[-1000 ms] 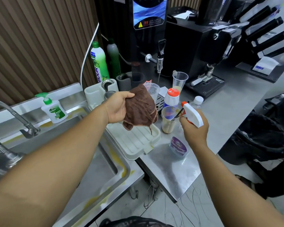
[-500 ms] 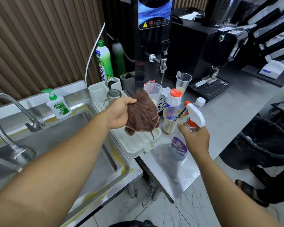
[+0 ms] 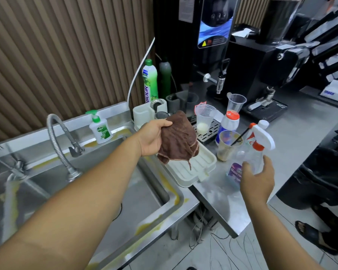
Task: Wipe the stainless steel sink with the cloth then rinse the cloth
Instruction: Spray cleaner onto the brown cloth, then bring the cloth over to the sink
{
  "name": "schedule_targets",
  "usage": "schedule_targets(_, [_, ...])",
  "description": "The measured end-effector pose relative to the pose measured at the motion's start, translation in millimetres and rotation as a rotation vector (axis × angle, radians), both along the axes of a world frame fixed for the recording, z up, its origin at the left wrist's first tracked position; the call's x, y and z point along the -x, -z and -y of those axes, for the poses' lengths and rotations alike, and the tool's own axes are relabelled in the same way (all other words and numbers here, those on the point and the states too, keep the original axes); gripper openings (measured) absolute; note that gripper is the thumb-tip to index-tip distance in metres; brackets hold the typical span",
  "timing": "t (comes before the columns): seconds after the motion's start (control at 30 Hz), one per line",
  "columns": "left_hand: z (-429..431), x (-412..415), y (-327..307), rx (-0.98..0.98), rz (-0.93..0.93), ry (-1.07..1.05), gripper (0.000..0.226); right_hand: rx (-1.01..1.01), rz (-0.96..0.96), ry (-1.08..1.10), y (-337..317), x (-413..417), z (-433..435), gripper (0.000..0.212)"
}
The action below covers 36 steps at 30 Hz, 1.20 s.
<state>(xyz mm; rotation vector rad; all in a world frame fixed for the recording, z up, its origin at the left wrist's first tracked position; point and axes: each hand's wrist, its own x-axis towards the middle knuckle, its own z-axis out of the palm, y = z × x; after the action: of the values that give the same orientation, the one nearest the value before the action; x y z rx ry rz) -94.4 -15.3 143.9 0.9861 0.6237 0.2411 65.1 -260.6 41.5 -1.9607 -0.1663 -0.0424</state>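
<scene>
My left hand (image 3: 151, 136) grips a crumpled brown cloth (image 3: 179, 141) in the air, above the white draining tray (image 3: 199, 172) just right of the sink. The stainless steel sink (image 3: 176, 199) lies below my left forearm, with yellowish stains along its rim. Its flexible faucet (image 3: 57, 141) arches over the basin at the left. My right hand (image 3: 258, 179) is low on the clear spray bottle (image 3: 260, 136) at the counter's front. Thumb and fingers lie on either side of the bottle's body. The bottle has a white trigger head with orange trim.
A hand-soap pump (image 3: 100, 130) stands on the sink's back ledge, and a green dish-soap bottle (image 3: 150, 80) stands behind the tray. Plastic cups (image 3: 204, 117), a drink cup with a straw (image 3: 227, 146) and black machines crowd the counter. A black bin (image 3: 324, 178) stands to the right.
My right hand has slid down from the spray bottle's neck to its body, and the bottle is lower. My left hand still holds the cloth over the tray.
</scene>
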Motion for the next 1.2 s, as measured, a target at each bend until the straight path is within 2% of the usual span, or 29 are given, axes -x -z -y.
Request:
schedule_targets(0.1, [-4,29,-4,-0.021,0.006,0.009,0.040,-0.070,0.006,0.011,-11,35,-14,0.036])
schedule_targets(0.2, [-7,59,-9,-0.052,-0.016,0.045,0.036,-0.116,0.007,-0.229,-35,75,-43,0.011])
schedule_targets(0.3, [-8,89,-12,-0.084,-0.056,0.096,0.034,-0.137,-0.041,-0.575,-65,112,-78,0.013])
schedule_targets(0.4, [-7,113,-16,-0.099,-0.118,0.173,0.038,-0.154,-0.214,-0.896,-84,137,-107,0.031])
schedule_targets(0.43, [-11,137,-17,-0.115,-0.138,0.164,0.039,-0.158,-0.252,-0.984,-89,157,-122,0.029])
schedule_targets(0.53, [-14,170,-19,-0.189,-0.200,0.128,0.036,-0.147,-0.189,-1.037,-92,184,-142,0.019])
schedule_targets(0.67, [-21,229,-9,-0.388,-0.270,0.012,0.043,-0.153,-0.115,-1.076,-85,228,-167,0.018])
schedule_targets(0.77, [-20,272,6,-0.480,-0.311,-0.043,0.036,-0.139,-0.069,-1.170,-76,265,-183,0.018])
schedule_targets(0.9, [-13,319,27,-0.319,-0.186,-0.223,0.017,-0.080,-0.032,-1.267,-68,310,-202,0.017])
schedule_targets(1.03, [-7,356,46,-0.149,-0.067,-0.420,0.026,-0.049,-0.138,-1.348,-58,343,-226,0.018])
schedule_targets(1.2, [-15,390,63,0.007,-0.021,-0.771,0.021,0.082,-0.259,-1.307,-44,359,-248,0.048])
